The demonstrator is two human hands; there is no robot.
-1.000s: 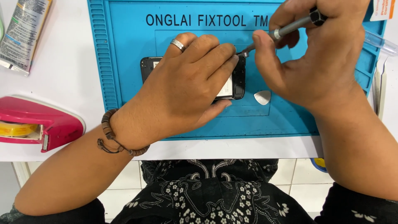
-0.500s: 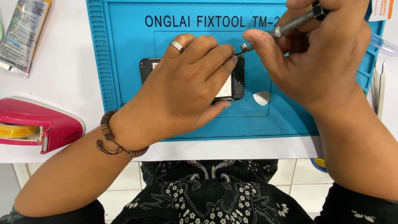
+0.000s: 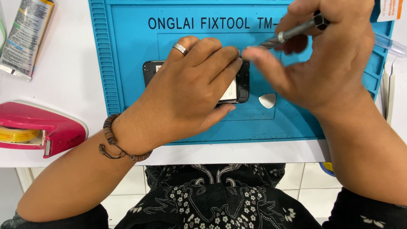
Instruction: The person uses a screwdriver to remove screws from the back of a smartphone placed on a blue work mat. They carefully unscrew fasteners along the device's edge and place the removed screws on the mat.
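Pressing flat, the left hand (image 3: 190, 89) covers a black opened phone (image 3: 239, 87) on the ribbed blue rubber mat (image 3: 127, 55); the right hand (image 3: 322, 59) pinches a slim metal screwdriver (image 3: 292, 32) just above it.

Over the last second the right hand (image 3: 326, 63) has shifted: its forefinger, which a second ago curled beside the screwdriver (image 3: 292, 33) tip near the phone's (image 3: 237, 91) top right corner, now stretches out blurred toward the left hand's (image 3: 190, 97) fingertips, almost touching them. The screwdriver's tip, half a second ago down at the phone's upper edge, now sits lifted above that forefinger, within the right grip. The left forefinger has crept slightly toward the phone's top right corner.
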